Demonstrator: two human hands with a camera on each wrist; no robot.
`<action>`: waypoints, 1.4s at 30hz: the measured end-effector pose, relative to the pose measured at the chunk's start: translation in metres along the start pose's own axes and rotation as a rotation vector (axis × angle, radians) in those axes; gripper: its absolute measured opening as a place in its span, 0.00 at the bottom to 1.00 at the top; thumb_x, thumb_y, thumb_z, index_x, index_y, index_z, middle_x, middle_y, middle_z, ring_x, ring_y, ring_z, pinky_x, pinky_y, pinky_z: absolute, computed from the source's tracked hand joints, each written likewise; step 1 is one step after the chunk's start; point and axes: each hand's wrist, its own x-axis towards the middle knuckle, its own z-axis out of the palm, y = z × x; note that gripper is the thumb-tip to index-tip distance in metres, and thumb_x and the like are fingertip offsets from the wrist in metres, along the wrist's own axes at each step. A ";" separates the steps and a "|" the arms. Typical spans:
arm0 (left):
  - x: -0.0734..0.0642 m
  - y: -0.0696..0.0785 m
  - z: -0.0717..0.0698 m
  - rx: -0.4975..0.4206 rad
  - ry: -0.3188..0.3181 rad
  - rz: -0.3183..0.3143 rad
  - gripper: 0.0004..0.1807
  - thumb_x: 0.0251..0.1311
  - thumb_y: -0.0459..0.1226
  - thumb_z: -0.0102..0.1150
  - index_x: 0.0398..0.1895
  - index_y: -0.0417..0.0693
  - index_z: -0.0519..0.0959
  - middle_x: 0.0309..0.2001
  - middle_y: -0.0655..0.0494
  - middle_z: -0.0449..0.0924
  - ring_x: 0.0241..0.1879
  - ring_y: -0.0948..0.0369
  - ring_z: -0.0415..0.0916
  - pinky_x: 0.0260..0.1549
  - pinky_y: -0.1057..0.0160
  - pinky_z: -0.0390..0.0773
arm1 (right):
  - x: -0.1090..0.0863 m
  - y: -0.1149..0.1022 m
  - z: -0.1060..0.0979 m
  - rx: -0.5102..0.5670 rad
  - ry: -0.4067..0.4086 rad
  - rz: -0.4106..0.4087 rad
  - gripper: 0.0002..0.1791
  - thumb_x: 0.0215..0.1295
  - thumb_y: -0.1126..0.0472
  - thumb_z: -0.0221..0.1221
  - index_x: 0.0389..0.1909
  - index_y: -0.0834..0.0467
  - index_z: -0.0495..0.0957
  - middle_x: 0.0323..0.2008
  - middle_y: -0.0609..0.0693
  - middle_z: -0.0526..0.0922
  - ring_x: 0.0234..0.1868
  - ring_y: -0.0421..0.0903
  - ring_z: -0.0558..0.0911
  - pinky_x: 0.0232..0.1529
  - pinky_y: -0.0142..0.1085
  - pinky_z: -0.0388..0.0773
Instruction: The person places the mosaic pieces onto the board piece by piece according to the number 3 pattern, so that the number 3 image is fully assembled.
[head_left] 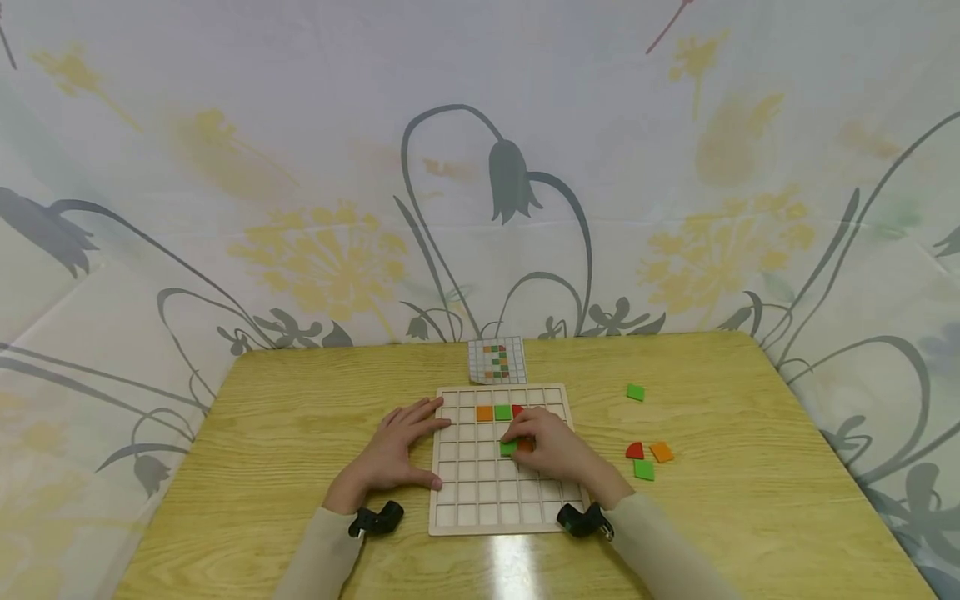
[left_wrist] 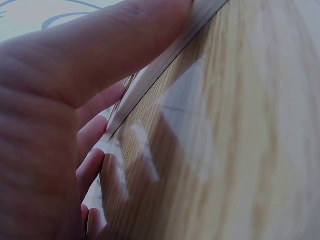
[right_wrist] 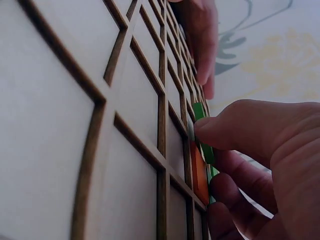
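Observation:
A wooden grid board (head_left: 467,493) lies on the table. In its upper part sit an orange square tile (head_left: 485,413), a green square tile (head_left: 502,412) and a partly covered red tile (head_left: 517,410). My right hand (head_left: 557,450) pinches another green tile (head_left: 508,448) between thumb and fingers, tilted over the grid in the right wrist view. Just beside it an orange tile (right_wrist: 199,172) lies in a cell, partly under the hand. My left hand (head_left: 395,450) rests at the board's left edge, fingers spread and thumb touching the rim.
Behind the board a pattern card (head_left: 497,361) shows coloured cells on a grid. To the right on the table (head_left: 300,417) lie a green tile (head_left: 636,392), a red rounded tile (head_left: 635,451), an orange tile (head_left: 662,452) and another green tile (head_left: 644,470). A patterned cloth hangs behind.

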 end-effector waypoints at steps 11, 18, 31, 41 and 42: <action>0.001 0.001 0.000 0.007 0.001 -0.010 0.50 0.42 0.58 0.77 0.71 0.49 0.71 0.78 0.49 0.52 0.77 0.46 0.45 0.69 0.37 0.42 | 0.001 0.000 0.002 -0.024 -0.023 -0.003 0.06 0.59 0.65 0.69 0.37 0.53 0.88 0.43 0.43 0.82 0.47 0.47 0.77 0.53 0.48 0.72; 0.000 0.000 0.000 0.011 0.004 -0.009 0.50 0.42 0.59 0.76 0.71 0.50 0.71 0.78 0.49 0.52 0.77 0.47 0.45 0.69 0.37 0.42 | 0.002 0.000 0.003 -0.032 -0.032 -0.010 0.05 0.61 0.63 0.69 0.37 0.52 0.89 0.44 0.43 0.80 0.48 0.48 0.76 0.53 0.48 0.72; 0.001 0.001 0.000 0.002 -0.005 0.005 0.50 0.43 0.59 0.75 0.71 0.49 0.71 0.78 0.48 0.52 0.76 0.46 0.45 0.69 0.36 0.43 | -0.011 0.018 -0.021 0.132 0.041 0.132 0.07 0.66 0.64 0.65 0.43 0.54 0.87 0.46 0.45 0.81 0.41 0.42 0.80 0.40 0.36 0.79; 0.001 0.001 0.000 -0.002 -0.003 0.009 0.50 0.43 0.58 0.76 0.71 0.49 0.70 0.78 0.47 0.52 0.77 0.46 0.45 0.69 0.35 0.42 | -0.045 0.037 -0.064 0.052 0.163 0.180 0.08 0.64 0.68 0.65 0.43 0.59 0.86 0.46 0.49 0.82 0.43 0.47 0.80 0.41 0.41 0.80; 0.001 0.000 0.000 -0.002 -0.003 0.008 0.51 0.43 0.59 0.76 0.71 0.49 0.70 0.78 0.48 0.52 0.77 0.46 0.44 0.69 0.35 0.42 | -0.049 0.039 -0.068 0.039 0.175 0.187 0.08 0.64 0.68 0.65 0.43 0.59 0.86 0.46 0.48 0.82 0.43 0.47 0.80 0.41 0.41 0.80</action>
